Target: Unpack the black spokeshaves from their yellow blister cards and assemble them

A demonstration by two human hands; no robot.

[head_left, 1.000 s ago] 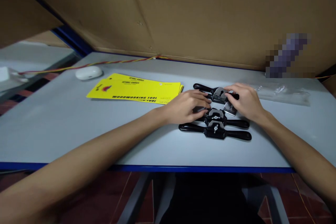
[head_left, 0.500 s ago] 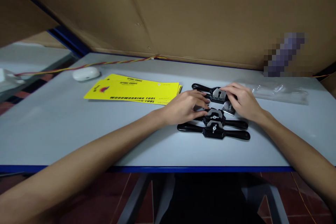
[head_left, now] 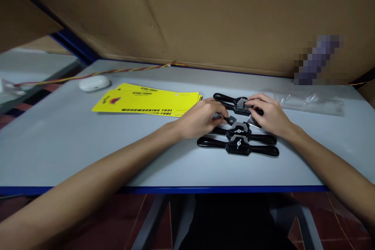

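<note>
Black spokeshaves with metal plates lie on the table. My left hand (head_left: 203,118) is closed, pinching a small dark metal cap (head_left: 231,120) above the gap between the rear and middle tools. My right hand (head_left: 268,114) has its fingers bent over the centre of the rear spokeshave (head_left: 225,97), with fingertips on its silvery blade (head_left: 241,103). Beneath that hand another flat metal blade (head_left: 254,122) is partly hidden. Closer to me are the middle spokeshave (head_left: 263,138), its left handle partly behind my left hand, and the front spokeshave (head_left: 238,147), both with caps fitted.
Yellow printed cards (head_left: 146,103) are stacked left of my left hand. Clear plastic bags (head_left: 310,102) lie at the right rear. A white rounded case (head_left: 94,83) and a twisted red-yellow wire (head_left: 125,70) are at the back left, before a cardboard wall (head_left: 219,19).
My left fingers have lifted the dark metal cap, which now shows between the tools. My right fingers remain at the rear spokeshave, shifted only slightly.
</note>
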